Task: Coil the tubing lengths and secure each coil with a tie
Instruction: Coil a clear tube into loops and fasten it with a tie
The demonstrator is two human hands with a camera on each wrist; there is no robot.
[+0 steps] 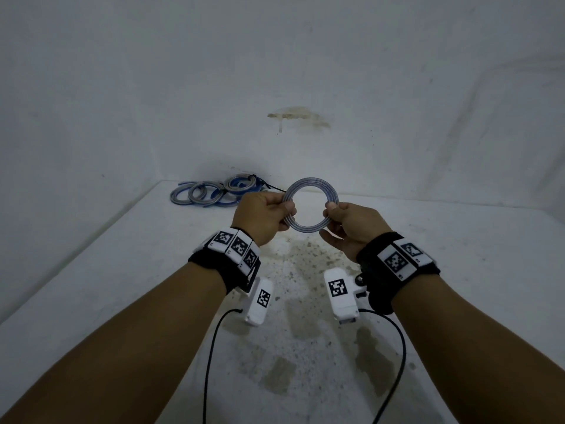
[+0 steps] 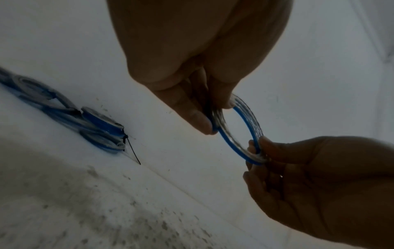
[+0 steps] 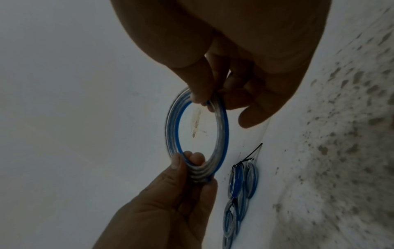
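Holding a coil (image 1: pixel 310 206) of clear and blue tubing up over the white table (image 1: pixel 458 270), the person is pinching it at 9 o'clock with the left hand (image 1: pixel 264 217) and at 3 o'clock with the right hand (image 1: pixel 351 226); each grip is narrow, thumb and fingertips closed on the stacked turns. At 10 o'clock from the hands, a pile of tied coils (image 1: pixel 211 191) is lying at the table's far edge against the wall.

From the left wrist, the coil (image 2: pixel 238 129) is showing a blue band beside clear turns, and a black tie (image 2: pixel 132 150) is sticking out of the pile (image 2: pixel 98 128).

From the right wrist, the coil (image 3: pixel 197 133) is hanging between both pinches, with no tie visible on it. The tubing looks light, springy and smooth, so I would guess the turns will fan out if either pinch loosens; taking hold across all turns at once seems safest. No containers are showing.
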